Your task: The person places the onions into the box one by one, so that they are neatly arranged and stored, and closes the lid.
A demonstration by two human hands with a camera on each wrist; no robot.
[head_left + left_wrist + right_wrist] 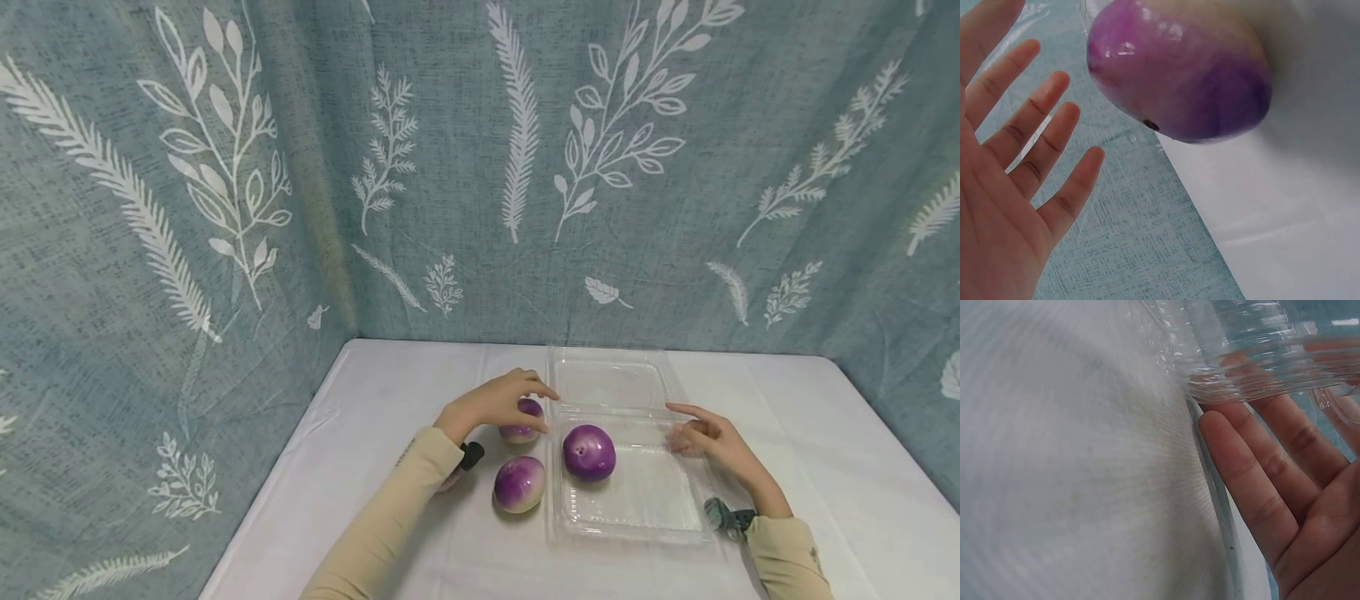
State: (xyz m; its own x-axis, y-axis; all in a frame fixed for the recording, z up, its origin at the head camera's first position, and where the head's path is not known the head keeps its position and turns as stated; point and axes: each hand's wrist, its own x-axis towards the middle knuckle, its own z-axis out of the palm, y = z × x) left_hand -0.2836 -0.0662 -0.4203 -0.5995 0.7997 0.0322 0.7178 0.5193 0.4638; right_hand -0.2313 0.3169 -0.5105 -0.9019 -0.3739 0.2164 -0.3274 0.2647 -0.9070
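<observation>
A clear plastic clamshell box [637, 523] lies unfolded, its lid [611, 383] toward the back. One round purple vegetable [588, 452], turnip-like and glossy, sits in the left part of its base. My left hand [491, 402] hovers with spread fingers over a purple-and-white one [521, 429] just left of the box; its palm looks empty in the left wrist view, beside a purple-and-white vegetable [1179, 69]. Fingers of my right hand [716, 440] extend at the box's right side; in the right wrist view some show through the clear plastic [1260, 375].
Another purple-and-white vegetable [519, 485] rests left of the base. A further one [450, 480] is mostly hidden by my left wrist. White cloth covers the table [390, 392], and a teal leaf-patterned curtain [465, 183] hangs behind and at the sides.
</observation>
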